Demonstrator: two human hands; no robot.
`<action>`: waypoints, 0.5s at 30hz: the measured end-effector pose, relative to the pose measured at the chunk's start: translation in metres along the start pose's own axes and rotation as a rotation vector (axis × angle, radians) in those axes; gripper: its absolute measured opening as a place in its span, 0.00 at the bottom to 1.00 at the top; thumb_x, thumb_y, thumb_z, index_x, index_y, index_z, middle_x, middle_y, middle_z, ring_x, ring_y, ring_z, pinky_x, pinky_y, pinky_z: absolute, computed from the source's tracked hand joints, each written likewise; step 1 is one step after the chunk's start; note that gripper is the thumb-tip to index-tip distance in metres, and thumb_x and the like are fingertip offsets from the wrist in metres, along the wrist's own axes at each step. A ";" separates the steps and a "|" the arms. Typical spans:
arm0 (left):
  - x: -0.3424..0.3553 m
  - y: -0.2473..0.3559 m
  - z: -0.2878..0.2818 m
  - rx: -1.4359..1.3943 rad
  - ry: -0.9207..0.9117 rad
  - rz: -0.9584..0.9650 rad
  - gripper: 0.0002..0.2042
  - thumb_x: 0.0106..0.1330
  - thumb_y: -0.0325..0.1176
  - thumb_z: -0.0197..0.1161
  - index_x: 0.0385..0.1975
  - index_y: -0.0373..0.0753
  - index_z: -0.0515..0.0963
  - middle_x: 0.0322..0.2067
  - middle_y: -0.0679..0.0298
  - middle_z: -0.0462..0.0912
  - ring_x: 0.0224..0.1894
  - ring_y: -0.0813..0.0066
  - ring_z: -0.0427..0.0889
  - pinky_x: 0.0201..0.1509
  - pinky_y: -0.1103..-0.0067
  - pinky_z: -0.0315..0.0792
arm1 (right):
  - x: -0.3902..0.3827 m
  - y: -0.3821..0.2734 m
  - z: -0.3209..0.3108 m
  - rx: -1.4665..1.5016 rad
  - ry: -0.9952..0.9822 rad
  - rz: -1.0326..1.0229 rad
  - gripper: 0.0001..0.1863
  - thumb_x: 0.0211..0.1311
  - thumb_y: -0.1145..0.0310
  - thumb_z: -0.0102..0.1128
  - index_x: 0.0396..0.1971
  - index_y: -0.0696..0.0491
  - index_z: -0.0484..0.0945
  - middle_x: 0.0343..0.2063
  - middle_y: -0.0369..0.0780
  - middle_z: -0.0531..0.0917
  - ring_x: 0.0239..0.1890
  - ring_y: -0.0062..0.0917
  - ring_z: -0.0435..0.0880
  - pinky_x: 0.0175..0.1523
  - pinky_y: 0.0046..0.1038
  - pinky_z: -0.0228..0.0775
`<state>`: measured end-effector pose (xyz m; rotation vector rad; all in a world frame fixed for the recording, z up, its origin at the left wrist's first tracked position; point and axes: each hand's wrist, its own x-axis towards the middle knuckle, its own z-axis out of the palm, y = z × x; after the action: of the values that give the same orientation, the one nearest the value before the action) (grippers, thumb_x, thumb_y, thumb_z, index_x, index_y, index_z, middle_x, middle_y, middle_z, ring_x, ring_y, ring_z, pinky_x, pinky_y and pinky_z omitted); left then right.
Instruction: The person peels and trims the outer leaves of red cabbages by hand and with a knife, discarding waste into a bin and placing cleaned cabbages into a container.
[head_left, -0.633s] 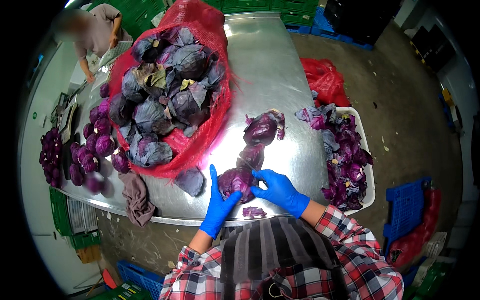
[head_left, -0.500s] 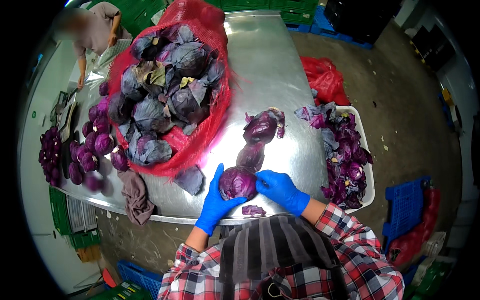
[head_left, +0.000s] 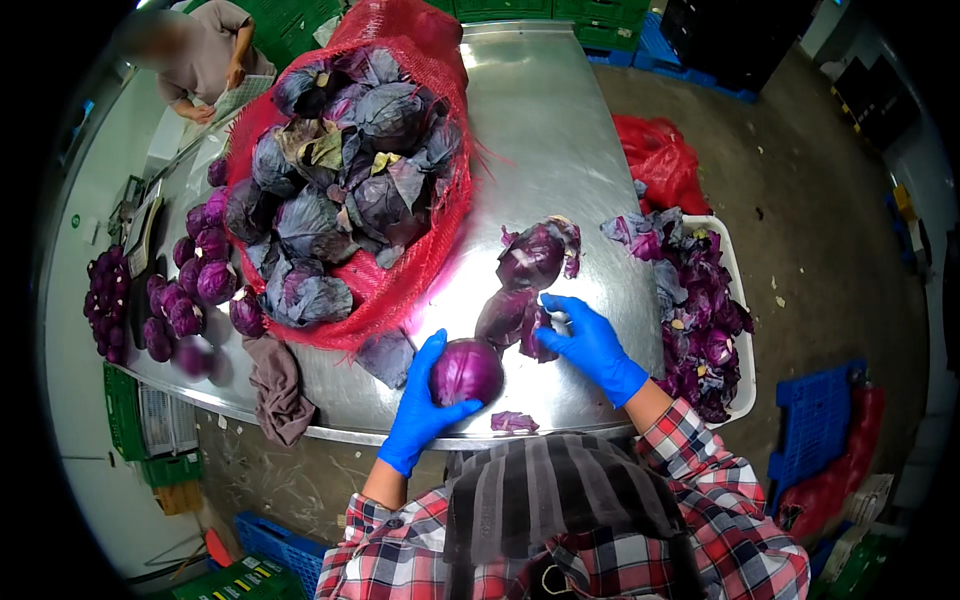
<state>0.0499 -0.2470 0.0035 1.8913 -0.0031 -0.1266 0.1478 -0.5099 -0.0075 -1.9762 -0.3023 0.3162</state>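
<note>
My left hand [head_left: 416, 412], in a blue glove, is closed round a smooth purple cabbage [head_left: 466, 373] low on the steel table [head_left: 535, 120]. My right hand [head_left: 595, 350], also gloved, has thumb and index finger apart beside a loose dark leaf [head_left: 535, 338]; whether they touch it is unclear. Peeled purple leaves [head_left: 530, 255] lie in a pile above. A red mesh sack [head_left: 437, 250] full of grey-purple cabbages covers the upper left. A small leaf scrap [head_left: 514, 422] lies at the front edge, and a flat grey leaf [head_left: 383, 362] left of my left hand.
Trimmed cabbages [head_left: 216, 282] and a brown cloth [head_left: 278, 390] sit on the left. A white tub [head_left: 742, 390] of leaves stands right of the table, near red sacks [head_left: 665, 165] and a blue pallet [head_left: 808, 430]. A co-worker [head_left: 205, 55] stands at top left.
My right hand has moved up and right from the cabbage, and a leaf now shows at its fingertips. The cabbage in my left hand looks smoother. The co-worker's arms have shifted.
</note>
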 end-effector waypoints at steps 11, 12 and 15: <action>-0.048 0.018 0.026 0.437 0.141 -0.024 0.63 0.38 0.49 0.78 0.67 0.31 0.38 0.67 0.42 0.43 0.69 0.42 0.44 0.70 0.61 0.47 | 0.011 -0.042 0.064 0.431 -0.595 0.265 0.19 0.56 0.61 0.66 0.45 0.51 0.74 0.30 0.36 0.77 0.23 0.16 0.76 0.21 0.17 0.68; -0.049 0.014 0.032 0.407 0.179 -0.058 0.63 0.38 0.49 0.78 0.67 0.31 0.37 0.67 0.41 0.44 0.69 0.43 0.45 0.70 0.61 0.48 | 0.007 -0.039 0.069 0.434 -0.515 0.091 0.12 0.58 0.63 0.64 0.38 0.52 0.75 0.21 0.32 0.76 0.14 0.12 0.70 0.16 0.16 0.63; -0.055 0.011 0.038 0.298 0.251 -0.103 0.63 0.38 0.49 0.79 0.67 0.31 0.37 0.65 0.41 0.47 0.67 0.47 0.52 0.68 0.64 0.54 | 0.013 -0.040 0.062 0.246 -0.577 0.209 0.14 0.57 0.63 0.65 0.39 0.53 0.75 0.27 0.35 0.77 0.22 0.16 0.75 0.26 0.20 0.71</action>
<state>-0.0077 -0.2823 0.0065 2.1946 0.2596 0.0453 0.1353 -0.4370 0.0034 -1.6431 -0.3995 1.0153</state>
